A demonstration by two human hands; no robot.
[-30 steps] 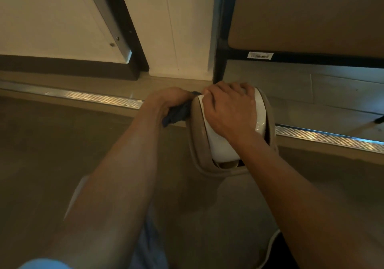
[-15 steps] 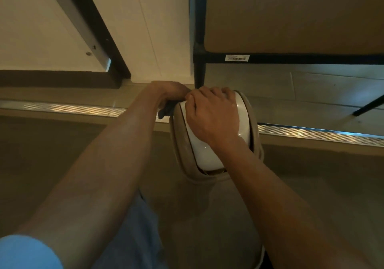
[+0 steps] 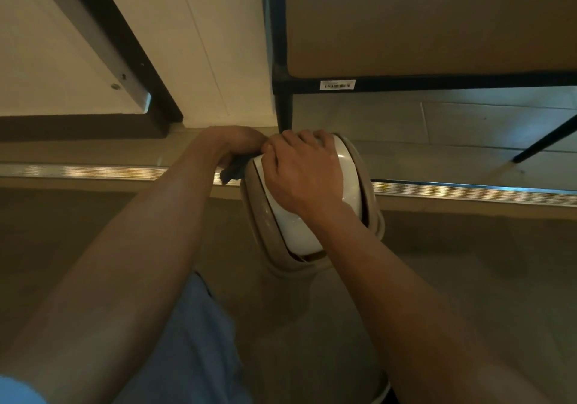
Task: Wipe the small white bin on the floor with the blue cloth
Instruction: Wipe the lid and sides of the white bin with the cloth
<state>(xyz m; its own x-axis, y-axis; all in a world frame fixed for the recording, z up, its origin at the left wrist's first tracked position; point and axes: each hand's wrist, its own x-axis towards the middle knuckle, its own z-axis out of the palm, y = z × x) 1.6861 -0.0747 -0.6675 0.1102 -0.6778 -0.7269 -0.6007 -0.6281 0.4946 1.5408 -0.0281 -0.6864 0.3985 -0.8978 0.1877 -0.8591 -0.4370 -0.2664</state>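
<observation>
The small bin point(image 3: 349, 172) stands on the floor in front of me, with a white swing lid inside a beige rim. My right hand point(image 3: 303, 172) lies over the lid, its fingers curled over the far edge. At the bin's far left corner my left hand point(image 3: 231, 144) grips the dark blue cloth point(image 3: 234, 171). Only a small fold of the cloth shows below that hand, against the beige rim.
A metal threshold strip point(image 3: 468, 189) crosses the floor just behind the bin. A black-framed table point(image 3: 406, 28) stands over the far side, one leg point(image 3: 282, 103) close behind the bin. A dark door frame point(image 3: 131, 60) and white wall are at the left. My knee point(image 3: 193, 335) is below.
My left hand with the cloth has slid from the bin's left side up to its far left corner. My right hand has stayed on the lid.
</observation>
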